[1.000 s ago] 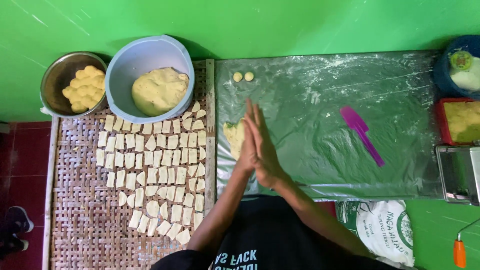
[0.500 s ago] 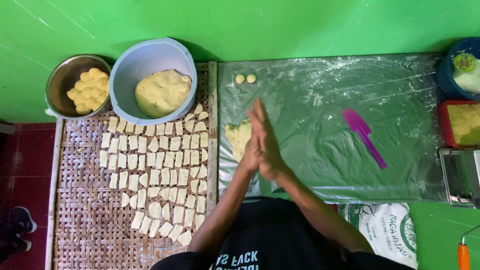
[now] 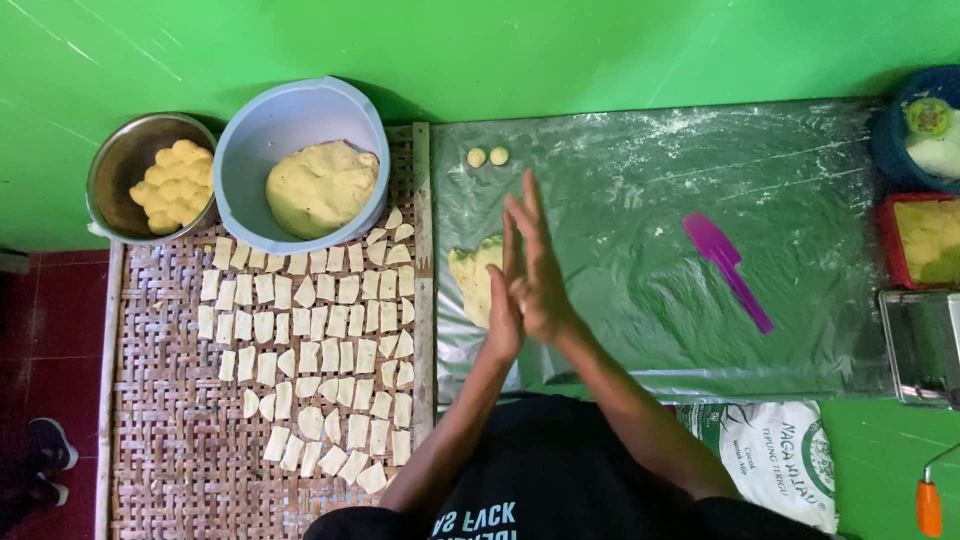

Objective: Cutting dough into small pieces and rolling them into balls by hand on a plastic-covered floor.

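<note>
Plastic sheet: floured, spread under my hands.
Woven tray: on my left, rows of cut dough squares.
Blue bowl: dough lump inside.
Flat dough: on the sheet, just left of my hands.
My left hand, right hand: palms pressed together, fingers straight; whether anything lies between them, I cannot tell.
Two dough balls: above my fingertips.
</note>
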